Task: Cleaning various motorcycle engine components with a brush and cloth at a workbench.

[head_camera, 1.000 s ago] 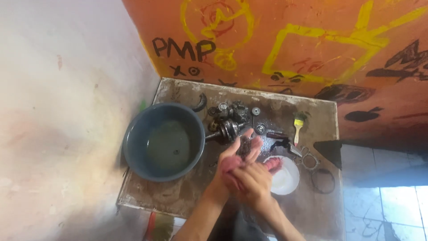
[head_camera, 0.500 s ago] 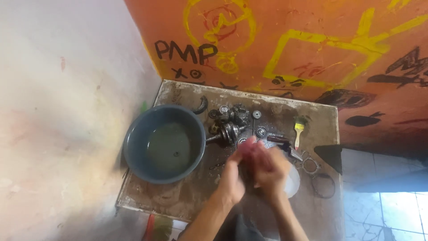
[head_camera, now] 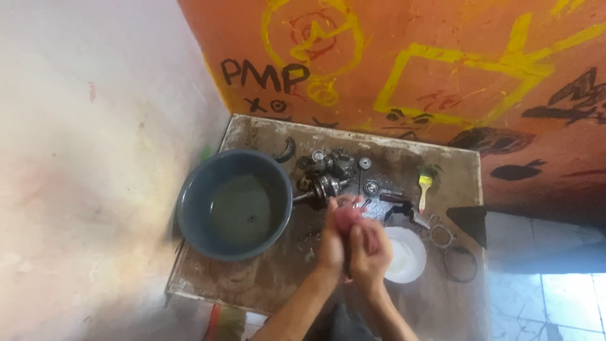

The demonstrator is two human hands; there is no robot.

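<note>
Both grips closed tight, pressed together over the table (head_camera: 252, 278): left hand (head_camera: 329, 245) wrapped around a pink rag (head_camera: 346, 218), fingers curled shut, rag bunched out of the top of the fist. Right hand (head_camera: 374, 252) folded against it from the side, also shut on the rag's lower part. Cannot tell whether a small part sits inside the cloth.

Judged as a rubbing or wiping step. Best done with the rag kept balled firmly, hands twisting against each other rather than sliding apart, held above the table so nothing gets knocked off it. Worth keeping elbows in, since loose parts lie close.

Just beside the right hand, a white dish (head_camera: 409, 257). Just beyond the fists, a metal shaft assembly (head_camera: 322, 188) with its end toward a grey basin (head_camera: 189, 208) of murky liquid at the left. Further back, a bearing (head_camera: 370, 188) and small dark metal parts (head_camera: 328, 161). To the right, a yellow-handled brush (head_camera: 425, 185) and thin metal rings (head_camera: 459, 264). Behind all, an orange painted wall (head_camera: 442, 57).
</note>
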